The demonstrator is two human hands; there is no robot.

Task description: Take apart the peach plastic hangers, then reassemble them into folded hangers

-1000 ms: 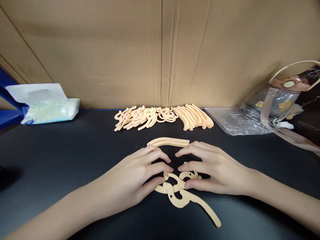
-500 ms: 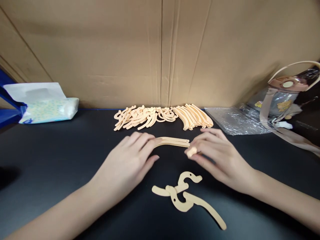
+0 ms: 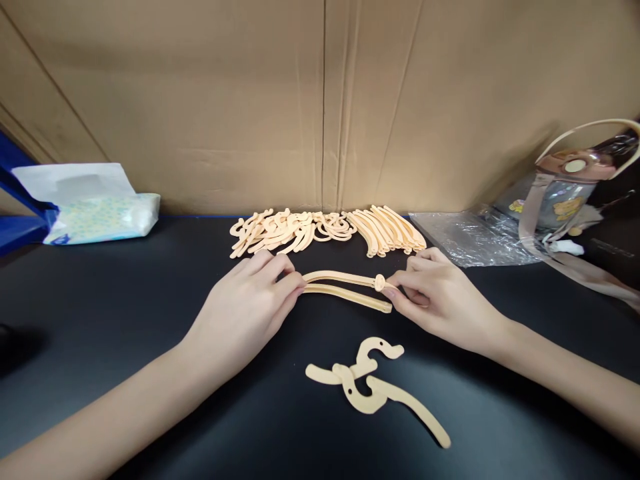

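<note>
My left hand (image 3: pixel 255 293) pinches the left ends of two long curved beige strips. The upper strip (image 3: pixel 340 275) and the lower strip (image 3: pixel 350 297) lie apart at their right ends. Between the fingertips of my right hand (image 3: pixel 440 297) is a small beige piece (image 3: pixel 381 283), which touches the right end of the upper strip. Closer to me on the dark table lie flat beige hooked pieces (image 3: pixel 367 400), overlapping one another, with a long curved arm pointing to the lower right.
Behind my hands are a pile of hooked beige pieces (image 3: pixel 280 230) and a row of curved strips (image 3: pixel 387 230). A tissue pack (image 3: pixel 105 213) stands at the left. Clear plastic (image 3: pixel 470 237) and a strapped bottle (image 3: pixel 565 193) are at the right, before a cardboard wall (image 3: pixel 240 100).
The strips have spread apart at their right ends. My left fingers have closed on their left ends, and my right hand has brought the small piece up against the upper strip.
</note>
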